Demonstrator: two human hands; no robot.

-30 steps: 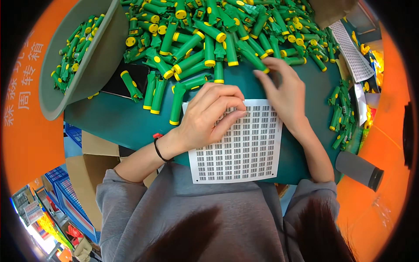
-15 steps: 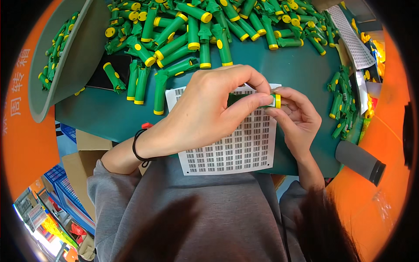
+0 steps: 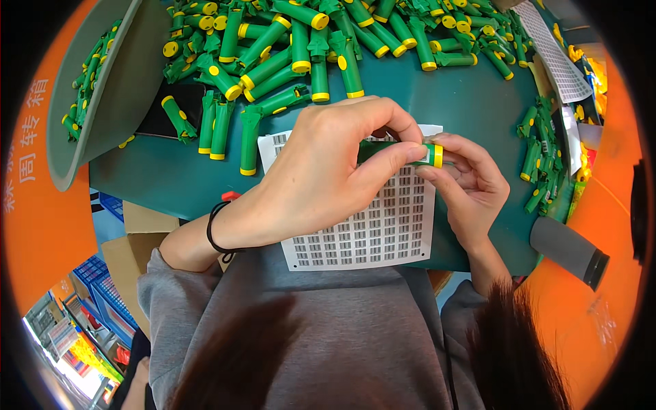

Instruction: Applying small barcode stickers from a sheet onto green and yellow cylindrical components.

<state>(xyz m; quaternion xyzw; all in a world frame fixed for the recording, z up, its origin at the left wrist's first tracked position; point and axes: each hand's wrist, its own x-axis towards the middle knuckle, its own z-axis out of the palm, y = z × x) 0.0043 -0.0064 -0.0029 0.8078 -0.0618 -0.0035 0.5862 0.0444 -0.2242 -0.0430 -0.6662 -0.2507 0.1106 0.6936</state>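
My left hand (image 3: 321, 171) is closed around a green plastic tube with a yellow end (image 3: 438, 156), holding it above the sheet of labels. A small white sticker (image 3: 425, 154) shows on the tube beside my left thumb. The thumb and index finger of my right hand (image 3: 471, 181) close on the tube near its yellow end, from below and above. The tube's other end is mostly hidden by my left hand. Underneath, the white sheet of printed labels (image 3: 342, 256) lies at the near table edge, partly covered by my left hand and wrist.
A large pile of similar green tubes (image 3: 273, 61) spreads across the far side of the green table (image 3: 205, 179). A grey bin (image 3: 130, 96) with more tubes leans in at the left. Several tubes (image 3: 540, 154) lie at the right, near a grey cylinder (image 3: 564, 249) with a black end.
My right hand has shifted slightly right, and more of the tube's green body shows beside its yellow end. Part of another person's arm has appeared at the lower left.
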